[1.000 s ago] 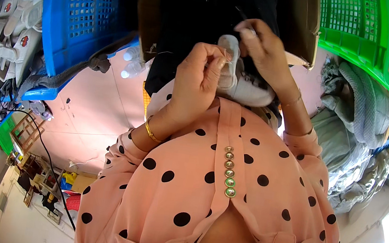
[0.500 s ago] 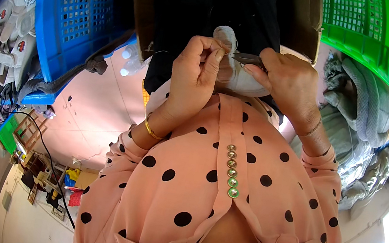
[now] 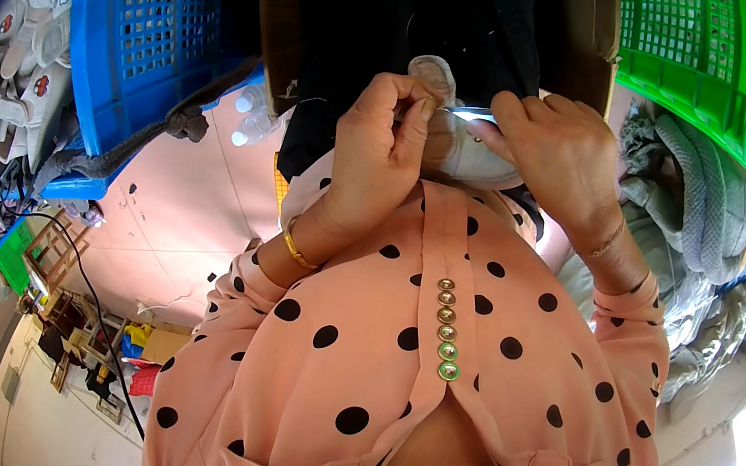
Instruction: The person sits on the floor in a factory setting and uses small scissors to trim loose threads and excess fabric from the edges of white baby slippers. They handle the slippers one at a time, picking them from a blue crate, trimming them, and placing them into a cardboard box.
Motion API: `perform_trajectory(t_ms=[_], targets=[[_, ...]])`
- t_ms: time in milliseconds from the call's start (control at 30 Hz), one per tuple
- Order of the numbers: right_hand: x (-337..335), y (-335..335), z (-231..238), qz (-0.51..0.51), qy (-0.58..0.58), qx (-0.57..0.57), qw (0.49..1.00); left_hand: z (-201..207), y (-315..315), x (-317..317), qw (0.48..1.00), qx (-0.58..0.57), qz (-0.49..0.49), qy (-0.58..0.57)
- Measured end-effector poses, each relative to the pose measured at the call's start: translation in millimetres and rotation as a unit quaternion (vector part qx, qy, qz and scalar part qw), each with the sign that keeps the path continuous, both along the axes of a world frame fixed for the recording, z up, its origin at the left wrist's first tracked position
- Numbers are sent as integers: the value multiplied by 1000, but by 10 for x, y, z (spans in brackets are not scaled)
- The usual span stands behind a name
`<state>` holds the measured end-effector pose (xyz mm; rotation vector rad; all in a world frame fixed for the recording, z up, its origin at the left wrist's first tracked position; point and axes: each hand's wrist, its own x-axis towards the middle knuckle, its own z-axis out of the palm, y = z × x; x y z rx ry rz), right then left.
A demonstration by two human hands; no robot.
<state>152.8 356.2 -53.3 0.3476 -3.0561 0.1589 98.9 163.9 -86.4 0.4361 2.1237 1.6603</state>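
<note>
A whitish-grey shoe upper (image 3: 480,160) rests on my lap, with its tongue-like flap (image 3: 433,72) reaching up past my fingers. My left hand (image 3: 384,131) is closed in a pinch of thumb and forefinger at the upper's left edge; what lies between the fingertips is too small to make out. My right hand (image 3: 558,155) is closed around small metal snips (image 3: 471,113), their bright blades pointing left at the left fingertips. The handles are hidden inside my right palm.
A blue plastic crate (image 3: 164,33) stands at the left, beside a pile of white shoe pieces (image 3: 29,80). At the right are a green crate (image 3: 695,79) and grey fabric pieces (image 3: 688,189). Plastic bottles (image 3: 256,127) stand on the floor. Loose threads lie on my dark lap cloth (image 3: 365,29).
Both hands have shifted slightly, the left a little right and down. The snips' blades have turned and now catch the light. The upper has moved slightly down.
</note>
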Motion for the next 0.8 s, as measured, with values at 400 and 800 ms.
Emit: perform_trajectory(t_ms=[400, 800], targets=[[-316, 30, -349, -239, -296, -623, 684, 52, -77, -40, 982, 129, -55, -130], [-250, -72, -254, -284, -316, -654, 626, 212, -160, -352, 968, -68, -92, 225]])
